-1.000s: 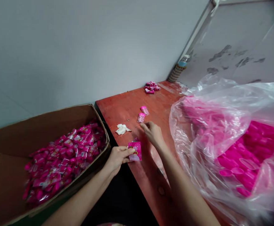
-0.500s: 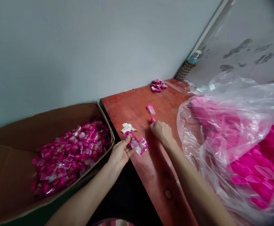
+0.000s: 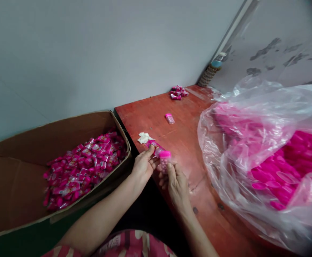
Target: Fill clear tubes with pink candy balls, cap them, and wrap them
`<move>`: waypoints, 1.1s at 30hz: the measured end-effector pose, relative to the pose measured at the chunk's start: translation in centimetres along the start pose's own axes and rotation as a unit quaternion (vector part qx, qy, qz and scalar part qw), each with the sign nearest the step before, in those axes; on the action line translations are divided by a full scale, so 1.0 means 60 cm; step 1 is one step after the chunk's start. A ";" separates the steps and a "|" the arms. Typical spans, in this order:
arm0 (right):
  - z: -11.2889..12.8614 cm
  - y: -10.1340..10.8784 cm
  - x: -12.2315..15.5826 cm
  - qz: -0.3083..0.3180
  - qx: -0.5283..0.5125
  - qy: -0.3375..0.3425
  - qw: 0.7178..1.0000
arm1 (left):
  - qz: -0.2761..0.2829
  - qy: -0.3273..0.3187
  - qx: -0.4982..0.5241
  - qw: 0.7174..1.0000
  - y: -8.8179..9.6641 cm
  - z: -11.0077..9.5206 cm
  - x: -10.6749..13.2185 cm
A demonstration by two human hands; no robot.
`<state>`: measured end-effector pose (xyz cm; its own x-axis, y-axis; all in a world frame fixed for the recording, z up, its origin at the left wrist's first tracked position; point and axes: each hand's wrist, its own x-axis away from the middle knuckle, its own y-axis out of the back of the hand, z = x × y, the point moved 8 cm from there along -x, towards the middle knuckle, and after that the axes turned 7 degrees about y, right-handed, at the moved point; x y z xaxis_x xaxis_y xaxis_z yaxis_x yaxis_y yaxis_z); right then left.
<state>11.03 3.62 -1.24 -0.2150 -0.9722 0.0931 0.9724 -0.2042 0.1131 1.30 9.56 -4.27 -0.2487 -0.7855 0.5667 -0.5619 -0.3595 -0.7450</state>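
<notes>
Over the table's near left edge, my left hand [image 3: 143, 165] pinches a pink printed plastic wrapper [image 3: 154, 145] between thumb and fingers. Close beside it, my right hand [image 3: 177, 182] grips a small clear container with a pink cap [image 3: 165, 160], held upright with small pale pieces inside. The container overlaps the wrapper's lower end in view; whether it is inside cannot be made out. Another pink-capped container [image 3: 169, 118] lies on the red table [image 3: 190, 142] farther back. A crumpled white tissue [image 3: 144, 137] rests just beyond my left hand.
A cardboard box [image 3: 14, 171] at the left holds many pink wrapped packs [image 3: 86, 167]. On the right, a large clear plastic bag [image 3: 209, 142] holds pink items [image 3: 281, 171]. Several pink packs [image 3: 178, 92] lie near the wall, and a bottle [image 3: 213, 69] stands in the corner.
My right hand has come back from the middle of the table, bringing a pink-capped container to the wrapper. My left hand keeps hold of the wrapper. The view has shifted slightly.
</notes>
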 end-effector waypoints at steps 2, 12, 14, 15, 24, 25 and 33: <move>-0.006 -0.001 -0.001 0.006 -0.015 0.001 1.000 | 0.017 -0.014 -0.021 1.000 -0.006 0.001 0.006; -0.015 0.004 0.000 0.040 -0.066 0.028 0.997 | 0.105 -0.022 -0.159 0.981 -0.040 0.006 0.022; -0.015 0.008 0.001 0.031 -0.049 0.037 0.998 | 0.109 -0.017 -0.189 0.976 -0.041 0.013 0.023; -0.014 0.011 0.001 0.023 -0.037 0.045 0.998 | 0.109 -0.012 -0.201 0.973 -0.042 0.017 0.023; -0.019 -0.006 -0.001 0.057 -0.092 0.030 0.994 | 0.131 -0.025 -0.301 0.944 -0.050 0.012 0.025; -0.019 -0.007 -0.002 0.058 -0.108 0.025 0.992 | 0.129 -0.024 -0.311 0.941 -0.049 0.013 0.025; -0.012 0.006 -0.003 0.020 -0.084 0.052 0.995 | 0.109 0.003 -0.280 0.954 -0.037 0.023 0.029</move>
<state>11.50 3.66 -1.95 -0.1734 -0.9848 -0.0092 0.9833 -0.1726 -0.0570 3.23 8.30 -2.14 -0.4114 -0.8080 0.4218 -0.8287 0.1389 -0.5421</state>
